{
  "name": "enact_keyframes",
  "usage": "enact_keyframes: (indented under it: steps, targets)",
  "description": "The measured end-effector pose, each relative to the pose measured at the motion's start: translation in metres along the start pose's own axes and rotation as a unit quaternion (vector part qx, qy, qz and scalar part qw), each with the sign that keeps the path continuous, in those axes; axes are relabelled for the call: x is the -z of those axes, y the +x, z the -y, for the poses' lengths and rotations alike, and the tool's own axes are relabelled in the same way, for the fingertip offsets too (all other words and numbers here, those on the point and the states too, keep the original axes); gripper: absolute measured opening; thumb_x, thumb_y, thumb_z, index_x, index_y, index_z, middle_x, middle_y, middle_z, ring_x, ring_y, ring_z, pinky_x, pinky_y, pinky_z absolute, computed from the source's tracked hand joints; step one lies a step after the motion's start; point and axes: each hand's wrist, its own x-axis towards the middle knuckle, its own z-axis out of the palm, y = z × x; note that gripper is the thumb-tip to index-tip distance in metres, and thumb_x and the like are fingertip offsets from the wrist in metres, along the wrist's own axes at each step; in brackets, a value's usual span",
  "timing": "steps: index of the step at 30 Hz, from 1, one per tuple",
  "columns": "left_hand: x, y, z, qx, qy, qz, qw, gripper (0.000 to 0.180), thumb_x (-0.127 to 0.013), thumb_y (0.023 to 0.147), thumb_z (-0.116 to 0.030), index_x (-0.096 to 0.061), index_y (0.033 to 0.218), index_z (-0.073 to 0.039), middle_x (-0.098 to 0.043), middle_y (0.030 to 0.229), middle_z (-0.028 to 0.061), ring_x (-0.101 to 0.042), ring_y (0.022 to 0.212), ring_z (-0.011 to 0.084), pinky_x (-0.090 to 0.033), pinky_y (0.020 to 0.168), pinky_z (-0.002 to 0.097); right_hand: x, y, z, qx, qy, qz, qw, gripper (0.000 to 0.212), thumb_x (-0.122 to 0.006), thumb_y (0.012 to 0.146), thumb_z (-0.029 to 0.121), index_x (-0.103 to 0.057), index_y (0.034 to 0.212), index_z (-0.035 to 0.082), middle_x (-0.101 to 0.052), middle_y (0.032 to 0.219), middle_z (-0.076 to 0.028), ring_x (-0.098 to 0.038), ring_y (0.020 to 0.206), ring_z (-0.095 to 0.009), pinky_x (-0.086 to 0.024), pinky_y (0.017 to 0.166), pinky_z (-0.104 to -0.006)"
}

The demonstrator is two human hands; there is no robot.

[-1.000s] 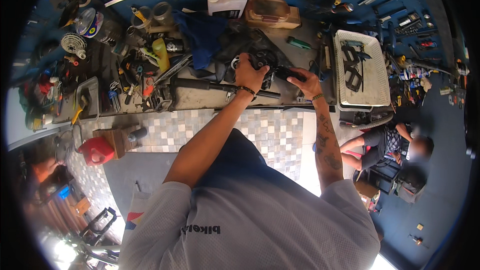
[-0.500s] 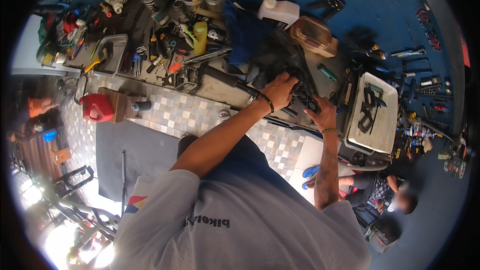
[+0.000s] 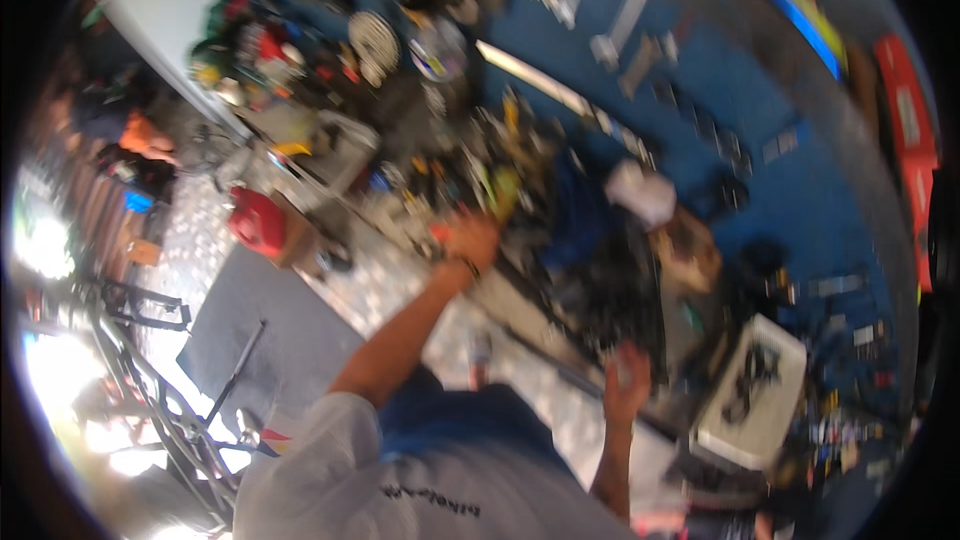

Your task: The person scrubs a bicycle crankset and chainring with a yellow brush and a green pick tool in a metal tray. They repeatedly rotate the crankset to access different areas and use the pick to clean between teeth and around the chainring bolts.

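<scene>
My left hand (image 3: 470, 242) is over the front of the workbench, beside a heap of hand tools (image 3: 440, 180) and a yellow-green bottle (image 3: 503, 192). Motion smears its fingers, so I cannot see whether they hold anything. At the bench edge, farther right, is my right hand (image 3: 627, 382), raised beside a dark pile of black parts (image 3: 610, 305). Its fingers are blurred too, and any object in them cannot be made out. A dark blue cloth (image 3: 580, 215) lies behind the black parts.
A white basket (image 3: 750, 395) holding black parts stands on the right. Left of me are a metal tray (image 3: 345, 155), a red jug (image 3: 257, 222) and a dark floor mat (image 3: 270, 320). A white jug (image 3: 642, 195) sits at the back. Tools hang on the blue wall.
Both hands have come away from the black part they were handling together. My left hand has moved left to the tools; my right hand has drawn back. The view has swung and blurred.
</scene>
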Motion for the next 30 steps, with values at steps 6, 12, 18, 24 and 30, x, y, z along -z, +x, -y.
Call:
enact_keyframes:
  steps: [6, 12, 18, 24, 30]
  targets:
    - [0.039, 0.005, 0.012, -0.058, -0.033, 0.043, 0.997, 0.04, -0.057, 0.105, -0.021, -0.07, 0.142, -0.013, -0.076, 0.123, 0.0161, -0.078, 0.11, 0.0364, -0.063, 0.093, 0.054, -0.037, 0.034, 0.042, 0.013, 0.068, 0.055, 0.996, 0.041, -0.083, 0.094, 0.005, -0.075, 0.134, 0.0, -0.073, 0.106, -0.012, -0.072, 0.098, -0.024, -0.059, 0.09, -0.0353]
    - [0.104, -0.022, 0.021, -0.065, -0.021, -0.096, 0.993, 0.034, -0.061, 0.1, -0.019, -0.073, 0.13, -0.012, -0.072, 0.115, 0.0127, -0.076, 0.108, 0.0333, -0.065, 0.081, 0.0481, -0.068, 0.08, 0.07, 0.037, 0.157, 0.065, 0.985, 0.042, -0.082, 0.099, 0.012, -0.072, 0.139, 0.002, -0.074, 0.108, -0.009, -0.071, 0.098, -0.019, -0.059, 0.086, -0.034]
    - [0.159, -0.061, 0.021, 0.032, -0.096, -0.144, 0.984, 0.022, -0.07, 0.094, -0.017, -0.076, 0.112, -0.009, -0.073, 0.108, 0.0113, -0.073, 0.108, 0.0345, -0.063, 0.085, 0.0471, -0.145, 0.133, 0.134, -0.231, 0.365, 0.334, 0.838, 0.07, -0.049, 0.114, 0.062, -0.066, 0.146, 0.003, -0.078, 0.123, -0.018, -0.076, 0.105, -0.024, -0.064, 0.088, -0.0369]
    - [0.162, -0.093, 0.031, 0.112, -0.331, -0.222, 0.91, 0.018, -0.07, 0.096, -0.012, -0.077, 0.111, -0.005, -0.075, 0.11, 0.0136, -0.073, 0.107, 0.0394, -0.061, 0.09, 0.0507, -0.231, 0.141, 0.182, -0.205, 0.477, 0.474, 0.711, 0.071, -0.045, 0.113, 0.071, -0.069, 0.134, 0.007, -0.069, 0.102, 0.0, -0.061, 0.087, -0.008, -0.042, 0.07, -0.024]
    - [0.15, -0.126, 0.158, 0.047, -0.579, -0.202, 0.788, 0.022, -0.071, 0.101, -0.002, -0.081, 0.121, -0.005, -0.079, 0.108, 0.0119, -0.08, 0.091, 0.0236, -0.065, 0.075, 0.0362, -0.282, 0.136, 0.243, -0.221, 0.385, 0.455, 0.772, 0.038, -0.068, 0.11, 0.032, -0.065, 0.131, 0.0, -0.073, 0.113, -0.01, -0.074, 0.104, -0.022, -0.062, 0.084, -0.036]
